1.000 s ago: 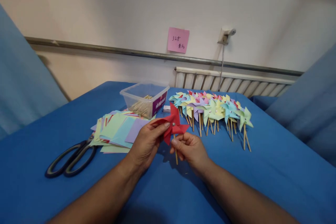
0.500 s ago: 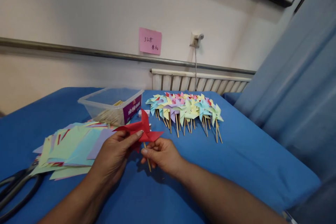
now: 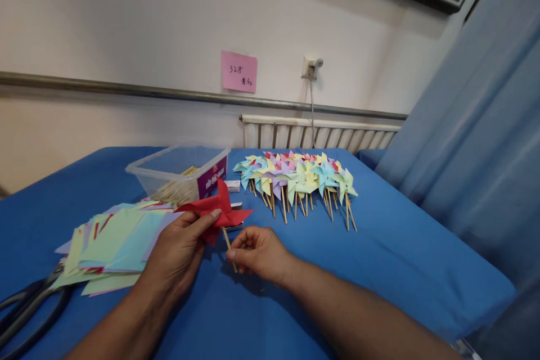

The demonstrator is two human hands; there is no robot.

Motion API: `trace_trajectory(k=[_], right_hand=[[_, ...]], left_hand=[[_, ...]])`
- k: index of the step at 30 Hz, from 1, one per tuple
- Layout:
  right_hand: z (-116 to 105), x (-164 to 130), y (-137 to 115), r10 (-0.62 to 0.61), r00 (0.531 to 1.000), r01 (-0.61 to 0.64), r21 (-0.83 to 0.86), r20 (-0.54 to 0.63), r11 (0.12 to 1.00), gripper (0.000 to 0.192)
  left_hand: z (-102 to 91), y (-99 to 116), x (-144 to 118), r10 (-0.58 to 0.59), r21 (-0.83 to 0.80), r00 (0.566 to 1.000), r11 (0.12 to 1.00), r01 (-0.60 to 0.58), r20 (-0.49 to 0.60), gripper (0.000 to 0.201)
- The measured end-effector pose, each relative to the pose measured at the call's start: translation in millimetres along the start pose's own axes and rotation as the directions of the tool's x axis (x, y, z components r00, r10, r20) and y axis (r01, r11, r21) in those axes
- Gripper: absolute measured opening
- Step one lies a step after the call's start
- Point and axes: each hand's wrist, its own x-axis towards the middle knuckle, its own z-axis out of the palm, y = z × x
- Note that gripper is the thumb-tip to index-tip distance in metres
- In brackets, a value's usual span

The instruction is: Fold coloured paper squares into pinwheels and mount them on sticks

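A red paper pinwheel (image 3: 221,209) is held above the blue table between both hands. My left hand (image 3: 181,250) pinches its red blades from the left with thumb and fingers. My right hand (image 3: 257,250) grips the lower end of its wooden stick (image 3: 229,246) with fingertips, close to the table top. Behind them, several finished pastel pinwheels (image 3: 297,177) lie in a row with their sticks pointing toward me.
A stack of coloured paper squares (image 3: 112,233) lies at the left, with black scissors (image 3: 27,306) at the left edge. A clear plastic box (image 3: 179,171) holding sticks stands behind the paper. A blue curtain (image 3: 476,124) hangs at the right; a radiator and wall are behind the blue table (image 3: 400,259).
The view swung right and then steadied. The red pinwheel tilted flatter and lower, and my right hand slid down the stick to its lower end.
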Motion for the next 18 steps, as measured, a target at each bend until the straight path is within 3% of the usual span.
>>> trace_trajectory(k=[6,10,13,15,18], right_hand=[[-0.9,0.8,-2.6,-0.013,1.0,0.012,-0.06,-0.019,0.998,0.023],[-12.0,-0.1,-8.2,-0.154,0.971,0.145,-0.062,-0.181,0.987,0.027],[-41.6,-7.7,-5.7,-0.268,0.878,0.206,-0.193,-0.396,0.959,0.025],[-71.0,-17.1,-0.9,-0.348,0.76,0.136,-0.389,-0.549,0.911,0.024],[-116.1,-31.5,6.0,-0.373,0.669,0.043,-0.468,-0.642,0.883,0.025]], left_hand=[[0.8,-1.5,-0.5,0.016,0.002,0.999,1.0,-0.016,0.045,0.019],[-0.7,0.6,-2.4,-0.011,0.002,0.993,1.0,0.011,0.118,0.028],[-3.2,1.1,-3.0,-0.053,0.038,0.987,0.998,0.048,0.152,0.035],[-4.7,-0.1,-2.7,-0.072,0.078,0.982,0.995,0.059,0.174,0.035],[-4.9,-4.0,-2.6,-0.095,0.131,0.973,0.989,0.068,0.208,0.037]])
